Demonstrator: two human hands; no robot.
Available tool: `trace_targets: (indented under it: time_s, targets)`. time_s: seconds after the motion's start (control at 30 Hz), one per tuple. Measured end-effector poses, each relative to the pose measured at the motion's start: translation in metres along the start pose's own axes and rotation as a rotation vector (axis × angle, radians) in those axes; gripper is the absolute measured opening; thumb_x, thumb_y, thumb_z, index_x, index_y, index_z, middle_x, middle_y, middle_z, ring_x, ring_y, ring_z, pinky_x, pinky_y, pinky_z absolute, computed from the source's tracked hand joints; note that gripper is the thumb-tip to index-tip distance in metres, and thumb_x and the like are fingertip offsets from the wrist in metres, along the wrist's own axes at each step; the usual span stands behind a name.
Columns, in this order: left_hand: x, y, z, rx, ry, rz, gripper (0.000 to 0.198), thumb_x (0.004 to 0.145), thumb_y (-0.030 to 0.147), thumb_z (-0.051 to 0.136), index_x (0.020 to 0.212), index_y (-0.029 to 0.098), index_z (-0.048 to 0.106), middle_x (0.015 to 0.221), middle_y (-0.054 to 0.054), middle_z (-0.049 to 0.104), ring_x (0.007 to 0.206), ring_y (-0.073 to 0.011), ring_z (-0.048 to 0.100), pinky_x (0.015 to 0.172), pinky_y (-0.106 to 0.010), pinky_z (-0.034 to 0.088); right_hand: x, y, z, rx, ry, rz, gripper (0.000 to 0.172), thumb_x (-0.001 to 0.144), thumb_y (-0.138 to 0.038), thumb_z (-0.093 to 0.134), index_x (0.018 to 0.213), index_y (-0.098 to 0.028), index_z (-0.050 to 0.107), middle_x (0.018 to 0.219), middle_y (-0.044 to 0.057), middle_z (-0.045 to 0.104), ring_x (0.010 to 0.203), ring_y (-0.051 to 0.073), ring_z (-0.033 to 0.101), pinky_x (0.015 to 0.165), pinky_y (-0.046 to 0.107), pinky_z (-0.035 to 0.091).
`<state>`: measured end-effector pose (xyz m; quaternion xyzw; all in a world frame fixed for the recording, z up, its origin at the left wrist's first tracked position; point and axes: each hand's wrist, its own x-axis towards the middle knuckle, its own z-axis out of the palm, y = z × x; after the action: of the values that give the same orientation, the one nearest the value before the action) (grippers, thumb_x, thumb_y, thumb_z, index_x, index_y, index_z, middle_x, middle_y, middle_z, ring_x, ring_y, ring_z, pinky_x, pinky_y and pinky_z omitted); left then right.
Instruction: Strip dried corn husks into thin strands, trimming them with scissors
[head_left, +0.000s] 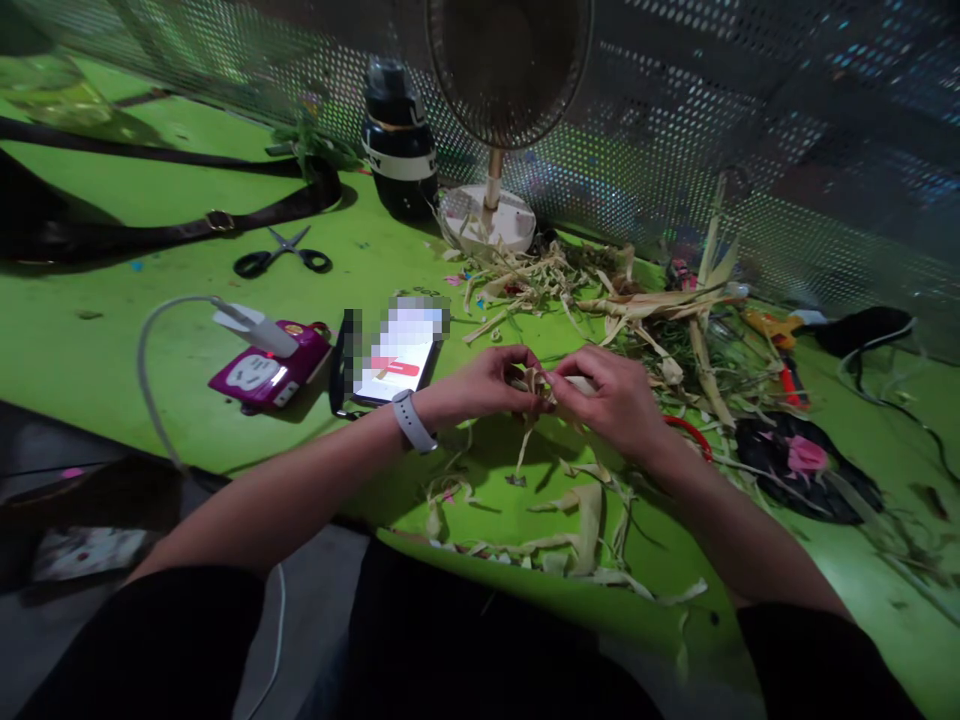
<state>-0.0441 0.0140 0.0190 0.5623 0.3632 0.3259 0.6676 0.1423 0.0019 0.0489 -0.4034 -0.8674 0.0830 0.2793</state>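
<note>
Both my hands meet over the green table [480, 475], pinching a small piece of dried corn husk [535, 384] between them. My left hand [499, 382], with a pale watch band on its wrist, grips the husk from the left with bent fingers. From the right, my right hand [606, 392] has its thumb and fingers closed on the same piece. A thin husk strip [525, 445] hangs below my fingers. The exact shape of the piece is partly hidden by my fingers. Loose husk scraps [589, 520] lie on the table below my hands.
A heap of dried husks [637, 300] spreads behind my hands. Left of them lie a lit phone [401, 350], a purple power socket [281, 375] with a charger, and scissors [283, 255]. A fan [491, 205] and a dark bottle [405, 165] stand behind. A black bag [806, 465] lies right.
</note>
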Motion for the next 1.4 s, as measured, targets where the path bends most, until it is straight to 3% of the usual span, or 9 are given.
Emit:
trace_targets:
  time_s: [0.27,0.37,0.57,0.7,0.8,0.9,1.0,1.1,1.4]
  targets:
    - [0.000,-0.003,0.004,0.067,0.023,0.017,0.025,0.063,0.015,0.074,0.079,0.013,0.055,0.062,0.005,0.057,0.054,-0.0056,0.052,0.051,-0.018,0.039,-0.003,-0.003,0.007,-0.148,0.012,-0.090,0.018,0.086,-0.021,0.052,0.069,-0.020,0.060,0.065,0.004,0.062,0.062,0.016,0.053,0.060,0.029,0.036]
    - [-0.001,-0.004,0.004,0.152,0.017,0.047,0.022,0.064,0.016,0.073,0.078,0.013,0.056,0.062,0.006,0.055,0.054,-0.0048,0.048,0.051,-0.018,0.036,-0.002,-0.001,0.007,-0.058,-0.046,-0.103,0.020,0.089,-0.025,0.053,0.072,-0.019,0.062,0.068,0.005,0.065,0.063,0.015,0.055,0.062,0.028,0.037]
    - [-0.003,-0.006,0.003,0.265,0.018,0.042,0.043,0.064,0.025,0.077,0.094,0.017,0.048,0.064,0.006,0.057,0.055,-0.0087,0.052,0.048,-0.019,0.036,0.002,0.008,0.000,0.111,-0.255,0.154,0.019,0.086,-0.030,0.060,0.097,-0.018,0.068,0.086,0.005,0.073,0.073,0.017,0.064,0.064,0.027,0.040]
    - [-0.006,-0.007,0.004,0.275,-0.031,0.065,0.052,0.069,0.021,0.072,0.112,0.017,0.043,0.067,0.004,0.060,0.059,-0.0107,0.057,0.052,-0.020,0.041,0.004,0.008,-0.001,0.186,-0.366,0.195,0.020,0.086,-0.028,0.056,0.094,-0.017,0.071,0.086,0.006,0.074,0.075,0.018,0.064,0.068,0.028,0.041]
    - [-0.007,-0.003,0.003,0.302,-0.089,0.109,0.071,0.069,0.016,0.071,0.132,0.016,0.037,0.072,0.003,0.062,0.063,-0.0110,0.060,0.057,-0.021,0.045,0.006,0.008,-0.002,0.335,-0.391,0.256,0.018,0.083,-0.027,0.058,0.089,-0.016,0.070,0.083,0.004,0.072,0.074,0.016,0.063,0.068,0.028,0.042]
    - [-0.008,0.003,0.000,0.244,-0.117,0.164,0.078,0.069,0.017,0.074,0.136,0.017,0.034,0.078,0.002,0.064,0.069,-0.0114,0.064,0.064,-0.023,0.049,0.008,0.011,-0.005,0.593,-0.380,0.370,0.015,0.078,-0.029,0.062,0.082,-0.015,0.067,0.075,0.001,0.068,0.065,0.012,0.057,0.062,0.025,0.042]
    - [-0.008,0.006,-0.004,0.185,-0.044,0.255,0.061,0.067,0.024,0.079,0.116,0.017,0.045,0.080,0.001,0.063,0.075,-0.0120,0.065,0.069,-0.023,0.051,0.010,0.015,-0.004,0.901,-0.310,0.561,0.019,0.072,-0.033,0.068,0.079,-0.016,0.064,0.065,-0.002,0.062,0.051,0.008,0.048,0.051,0.022,0.036]
    - [-0.007,0.006,-0.007,0.177,0.091,0.325,0.047,0.066,0.030,0.081,0.094,0.019,0.044,0.074,0.003,0.061,0.067,-0.0093,0.063,0.064,-0.020,0.051,0.013,0.018,0.001,1.062,-0.210,0.668,0.024,0.065,-0.035,0.073,0.075,-0.016,0.063,0.055,-0.005,0.056,0.044,0.005,0.040,0.044,0.020,0.031]
    - [-0.005,0.006,-0.004,0.080,0.102,0.298,0.040,0.068,0.032,0.080,0.090,0.018,0.050,0.071,0.003,0.064,0.058,-0.0085,0.063,0.057,-0.019,0.054,0.014,0.014,0.004,0.875,-0.066,0.537,0.023,0.069,-0.037,0.071,0.078,-0.017,0.064,0.064,-0.002,0.062,0.051,0.007,0.047,0.048,0.021,0.038]
